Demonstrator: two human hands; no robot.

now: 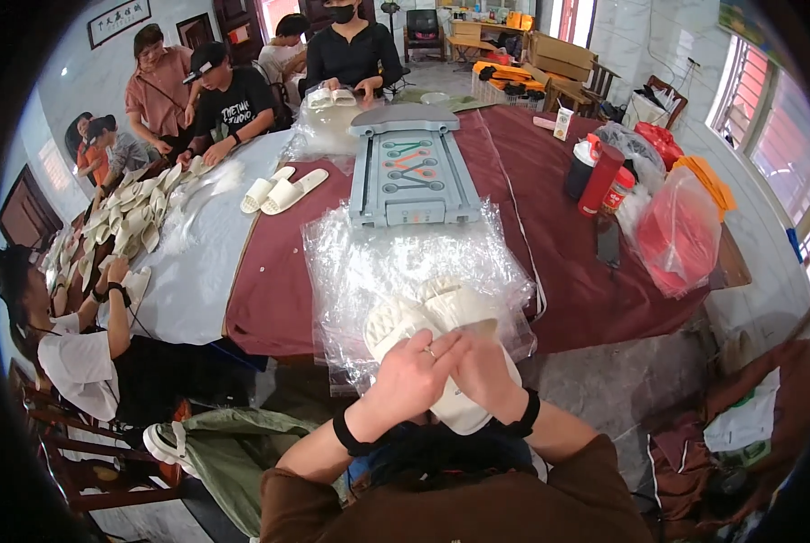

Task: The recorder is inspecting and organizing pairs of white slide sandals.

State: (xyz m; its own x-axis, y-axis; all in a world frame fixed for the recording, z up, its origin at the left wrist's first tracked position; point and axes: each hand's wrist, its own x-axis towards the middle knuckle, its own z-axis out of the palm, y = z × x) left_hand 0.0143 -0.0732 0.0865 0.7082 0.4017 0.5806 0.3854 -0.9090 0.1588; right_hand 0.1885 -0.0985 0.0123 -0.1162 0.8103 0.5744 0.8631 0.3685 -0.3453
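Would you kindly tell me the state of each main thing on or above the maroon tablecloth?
Cream moulded slippers, held by the person's left hand and right hand
Clear plastic bags, spread flat, overlapping
Long grey plastic device, set down lengthwise
Second cream slipper pair, lying footbeds up
Dark phone-shaped slab, lying flat
Cylindrical red bottle, standing
Translucent bag with red contents, bulging

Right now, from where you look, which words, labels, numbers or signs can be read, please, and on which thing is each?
I cannot quote printed words, only say where they stand.
Framed wall sign: large dark characters, with smaller ones unreadable.
A co-worker's black T-shirt: white capital letters.
Red-lidded jar: label too small to read.
Grey plastic device: front marks too small to read.
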